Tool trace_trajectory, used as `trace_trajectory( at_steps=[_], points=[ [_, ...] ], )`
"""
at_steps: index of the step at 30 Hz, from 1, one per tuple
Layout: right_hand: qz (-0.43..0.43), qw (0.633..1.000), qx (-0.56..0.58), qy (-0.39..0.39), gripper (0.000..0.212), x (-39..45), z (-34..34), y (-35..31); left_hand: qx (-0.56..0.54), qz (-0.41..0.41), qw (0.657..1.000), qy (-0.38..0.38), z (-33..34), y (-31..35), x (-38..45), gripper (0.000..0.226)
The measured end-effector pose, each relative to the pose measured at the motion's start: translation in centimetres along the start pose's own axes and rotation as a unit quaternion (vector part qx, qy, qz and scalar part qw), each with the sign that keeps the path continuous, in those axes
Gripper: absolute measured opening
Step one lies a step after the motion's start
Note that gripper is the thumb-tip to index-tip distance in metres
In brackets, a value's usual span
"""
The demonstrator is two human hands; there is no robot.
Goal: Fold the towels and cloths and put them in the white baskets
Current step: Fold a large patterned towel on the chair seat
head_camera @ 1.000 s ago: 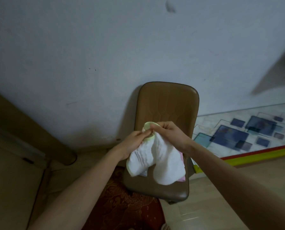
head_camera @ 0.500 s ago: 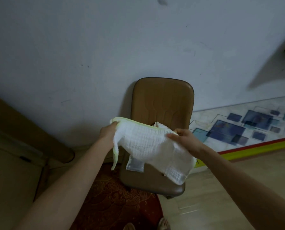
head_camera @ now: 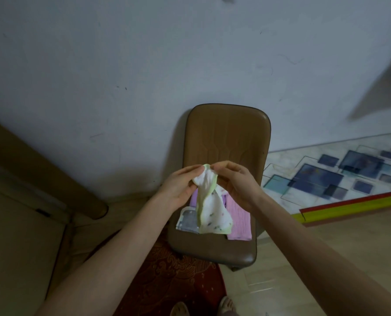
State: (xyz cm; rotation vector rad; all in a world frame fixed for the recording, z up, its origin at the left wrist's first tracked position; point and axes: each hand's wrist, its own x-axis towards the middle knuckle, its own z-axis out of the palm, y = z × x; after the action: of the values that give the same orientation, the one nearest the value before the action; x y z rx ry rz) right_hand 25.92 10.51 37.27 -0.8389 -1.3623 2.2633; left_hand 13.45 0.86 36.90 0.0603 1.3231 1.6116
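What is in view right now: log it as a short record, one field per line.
held item: white cloth with green trim, hanging over the chair seat
left hand: fingers pinch the cloth's top
right hand: fingers pinch the cloth's top
chair: brown, against the wall
on seat: pink cloth, grey-white cloth
floor: red patterned rug
white baskets: not in view

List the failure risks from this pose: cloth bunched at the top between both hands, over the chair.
1. The white cloth with green trim hangs bunched from both hands' grip (left hand, right hand); a fold could start crooked.
2. Its lower edge hangs over the pink cloth and grey cloth on the chair; it may drag them.
3. No white basket is in view.
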Motion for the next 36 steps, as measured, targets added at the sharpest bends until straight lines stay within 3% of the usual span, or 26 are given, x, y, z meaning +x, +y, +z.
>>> trace_trajectory(
  at_steps=[3,7,9,14,20,27,31,36],
  points=[
    [-0.009,0.999,0.001,-0.042,0.028,-0.7,-0.1,-0.5,-0.037,0.004,0.999,-0.004,0.1,0.6,-0.4,0.011],
    [-0.016,1.0,0.012,0.016,0.051,-0.7,0.9,-0.3,-0.037,0.03,0.999,0.011,0.7,0.9,-0.8,0.015],
    [-0.022,0.998,0.037,0.051,0.044,-0.8,1.4,-0.3,-0.04,0.042,0.998,0.018,1.2,1.0,-1.0,0.015],
    [-0.017,0.999,0.016,0.047,0.006,-0.6,1.9,-0.4,-0.006,0.046,0.998,0.043,1.9,1.2,-1.6,0.018],
    [-0.057,0.992,-0.016,0.115,0.006,-0.1,2.3,-0.7,-0.022,0.022,0.998,0.049,1.8,1.2,-1.8,0.011],
    [-0.077,0.99,-0.111,0.039,0.023,-0.2,2.0,-0.4,-0.024,0.065,0.997,0.043,1.0,1.9,-2.0,0.011],
    [-0.116,0.969,-0.219,0.018,0.036,-0.5,1.9,-0.7,0.076,0.107,0.991,0.011,0.7,2.3,-2.2,0.019],
    [-0.155,0.95,-0.272,0.001,0.034,-0.5,2.2,-0.9,0.208,0.148,0.966,0.03,0.4,2.6,-1.6,0.028]
  ],
)
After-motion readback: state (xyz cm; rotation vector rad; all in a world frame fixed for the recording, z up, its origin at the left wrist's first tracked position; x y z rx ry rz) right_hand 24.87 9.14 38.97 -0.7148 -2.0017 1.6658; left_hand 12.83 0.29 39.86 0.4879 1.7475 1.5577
